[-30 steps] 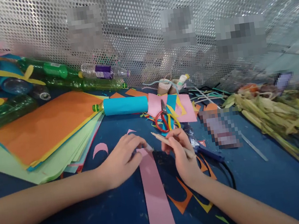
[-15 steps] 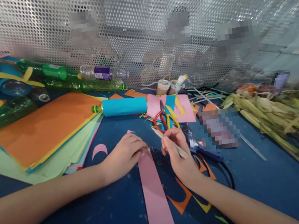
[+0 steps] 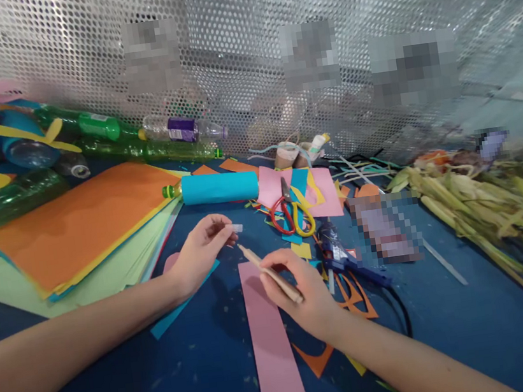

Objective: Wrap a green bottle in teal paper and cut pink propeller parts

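L hand [image 3: 204, 252] pinched, R hand [image 3: 301, 293] in pen grip, forearms [image 3: 82, 338] fwd

There is one pointed stick [image 3: 281, 281], one pink strip [image 3: 272, 349], one glue gun [image 3: 339, 255].

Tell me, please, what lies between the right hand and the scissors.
A yellow scrap and a blue scrap lie between them in the head view.
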{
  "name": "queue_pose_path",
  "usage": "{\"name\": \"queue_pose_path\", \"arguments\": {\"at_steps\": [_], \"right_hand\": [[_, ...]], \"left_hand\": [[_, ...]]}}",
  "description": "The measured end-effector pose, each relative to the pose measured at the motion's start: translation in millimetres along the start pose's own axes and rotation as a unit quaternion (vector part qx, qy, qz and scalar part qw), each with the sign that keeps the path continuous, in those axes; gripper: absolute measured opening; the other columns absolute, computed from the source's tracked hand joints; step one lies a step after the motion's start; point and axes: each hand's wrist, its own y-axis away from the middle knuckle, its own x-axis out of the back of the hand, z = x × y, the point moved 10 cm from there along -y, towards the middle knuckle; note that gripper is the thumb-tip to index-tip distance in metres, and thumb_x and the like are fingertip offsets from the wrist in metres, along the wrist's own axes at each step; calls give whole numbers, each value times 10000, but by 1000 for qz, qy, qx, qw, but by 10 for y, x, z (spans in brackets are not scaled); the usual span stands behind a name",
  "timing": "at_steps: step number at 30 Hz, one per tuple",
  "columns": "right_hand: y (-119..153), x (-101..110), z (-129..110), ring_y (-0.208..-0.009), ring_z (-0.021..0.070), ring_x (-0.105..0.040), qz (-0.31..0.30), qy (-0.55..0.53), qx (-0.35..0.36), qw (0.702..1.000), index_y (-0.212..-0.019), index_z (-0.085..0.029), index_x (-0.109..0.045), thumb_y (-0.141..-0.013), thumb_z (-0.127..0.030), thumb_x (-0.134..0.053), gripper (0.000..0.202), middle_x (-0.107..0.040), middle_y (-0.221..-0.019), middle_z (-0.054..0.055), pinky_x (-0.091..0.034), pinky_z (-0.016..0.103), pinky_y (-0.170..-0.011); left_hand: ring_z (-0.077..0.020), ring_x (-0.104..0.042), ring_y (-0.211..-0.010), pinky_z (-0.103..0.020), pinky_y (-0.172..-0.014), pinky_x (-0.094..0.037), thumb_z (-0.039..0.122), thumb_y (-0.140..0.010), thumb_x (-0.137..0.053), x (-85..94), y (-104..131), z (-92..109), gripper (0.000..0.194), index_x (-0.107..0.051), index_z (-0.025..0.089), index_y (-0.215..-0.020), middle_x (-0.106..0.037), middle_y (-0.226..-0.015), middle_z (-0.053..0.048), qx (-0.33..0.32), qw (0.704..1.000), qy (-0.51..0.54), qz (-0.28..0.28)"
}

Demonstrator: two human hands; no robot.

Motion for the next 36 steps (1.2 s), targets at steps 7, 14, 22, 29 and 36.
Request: {"name": "queue_pose_path", "arguments": {"at_steps": [7,14,22,29,36], "right_hand": [[-24,118,161,-724,128,-546,61,-35,-68,995,-925,-227,-480,-840,-199,-504,93,-534,-798,-8,-438,246,-650],[-31,110,214,-673,126,-524,63,-64,-96,991,-898,-223,-489,-837,-219,-513,66,-523,-750,-13,-422,237,-592],[-64,82,336,-682,129,-595,65,-181,-141,971,-887,-228,-530,-844,-284,-529,71,-651,-793,8,-478,258,-649],[-72,27,501,-647,138,-645,68,-269,-210,937,-900,-214,-570,-792,-337,-598,166,-701,-842,32,-543,300,-665],[-47,96,564,-620,151,-655,105,-270,-244,926,-883,-182,-615,-736,-348,-659,226,-710,-746,41,-559,301,-641]], "left_hand": [[-132,-554,-790,-276,-758,-431,282,-832,-541,-75,16,38,152,-550,164,-930,-574,-859,-25,-9,999,-17,-32],[-139,-561,-833,-282,-804,-426,265,-821,-538,-127,44,82,164,-560,169,-952,-585,-885,-25,-6,997,-53,-53],[-139,-549,-813,-269,-784,-414,225,-812,-531,-112,45,74,123,-586,167,-906,-587,-839,-18,-9,997,-56,-53],[-149,-567,-846,-264,-785,-422,241,-798,-564,-67,39,33,167,-608,175,-946,-617,-901,-28,-3,998,-44,-39],[-156,-581,-822,-274,-758,-441,281,-784,-594,-45,49,50,179,-648,166,-911,-644,-890,-42,6,997,-77,-26]]}}
